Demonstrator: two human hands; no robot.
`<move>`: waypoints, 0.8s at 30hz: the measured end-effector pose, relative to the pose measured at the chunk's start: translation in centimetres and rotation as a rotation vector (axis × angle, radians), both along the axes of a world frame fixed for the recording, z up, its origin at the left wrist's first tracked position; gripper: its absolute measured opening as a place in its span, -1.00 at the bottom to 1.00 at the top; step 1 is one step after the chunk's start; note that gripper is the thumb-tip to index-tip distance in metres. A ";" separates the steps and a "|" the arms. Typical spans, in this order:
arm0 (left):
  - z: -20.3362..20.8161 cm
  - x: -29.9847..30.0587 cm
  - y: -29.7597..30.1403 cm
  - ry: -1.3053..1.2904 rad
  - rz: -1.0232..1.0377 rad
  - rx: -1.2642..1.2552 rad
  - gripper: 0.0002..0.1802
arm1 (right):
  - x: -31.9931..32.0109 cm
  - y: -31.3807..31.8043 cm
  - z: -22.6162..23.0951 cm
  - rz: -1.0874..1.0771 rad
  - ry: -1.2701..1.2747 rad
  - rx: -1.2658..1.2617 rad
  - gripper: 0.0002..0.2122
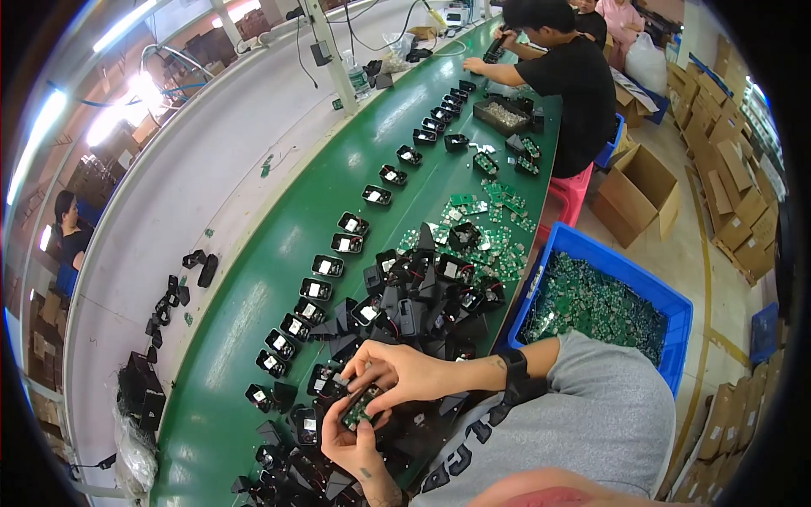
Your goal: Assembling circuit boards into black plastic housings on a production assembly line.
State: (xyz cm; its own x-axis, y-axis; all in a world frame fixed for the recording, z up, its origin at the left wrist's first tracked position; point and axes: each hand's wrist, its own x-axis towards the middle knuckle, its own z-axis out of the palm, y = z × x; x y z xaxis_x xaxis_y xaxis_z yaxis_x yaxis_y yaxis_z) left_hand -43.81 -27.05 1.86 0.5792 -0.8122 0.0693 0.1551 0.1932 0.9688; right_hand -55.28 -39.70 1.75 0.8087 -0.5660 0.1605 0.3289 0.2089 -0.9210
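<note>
Green circuit board (361, 417) showing at 1 small black case (363, 395), viewed over my remote feed: left hand (351, 449) and right hand (416, 376) grip the piece narrowly between fingertips, above the heap of cases (407, 314). I cannot tell whether the board is seated. Open cases (328, 265) form 1 long row on the green table (224, 342); I judge these unfinished. Much seems left: the heap, plus loose boards (507, 201) farther along.
</note>
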 end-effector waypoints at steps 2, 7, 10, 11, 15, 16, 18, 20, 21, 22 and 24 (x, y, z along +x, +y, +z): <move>-0.8 0.2 0.0 -0.109 -0.008 -0.004 -0.59 | 0.0 0.0 0.3 0.138 0.005 0.091 -0.81; -0.9 0.2 0.4 -0.176 -0.021 -0.036 -0.57 | 0.0 0.2 0.2 0.285 0.129 0.108 -0.64; -1.0 0.3 1.0 -0.141 -0.030 -0.015 -0.60 | 0.2 0.5 0.2 0.291 0.158 0.115 -0.64; -0.8 0.1 1.0 -0.139 -0.032 -0.012 -0.60 | 0.3 0.5 0.0 0.290 0.159 0.119 -0.64; -1.8 0.3 0.7 -0.290 -0.016 -0.026 -0.63 | 1.0 0.3 -2.1 0.338 0.119 0.197 -0.62; -2.4 0.7 0.7 -0.384 -0.033 -0.054 -0.63 | 1.1 0.1 -2.5 0.346 0.091 0.204 -0.61; -2.0 1.2 0.9 -0.392 -0.069 0.008 -0.58 | 0.8 0.0 -1.4 0.354 0.113 0.140 -0.60; -0.3 1.6 0.6 -0.299 -0.161 0.043 -0.50 | -0.3 -0.4 0.0 0.346 0.129 0.078 -0.60; 1.4 2.3 1.1 -0.228 -0.134 0.157 -0.42 | -1.0 -0.8 0.5 0.288 0.091 0.065 -0.60; 3.0 2.5 0.9 -0.222 -0.093 0.085 -0.48 | -2.0 -1.4 0.8 0.225 0.055 0.051 -0.60; 5.1 5.9 3.4 -0.346 0.028 0.149 -0.47 | -3.7 -2.9 1.6 0.025 0.109 -0.197 -0.65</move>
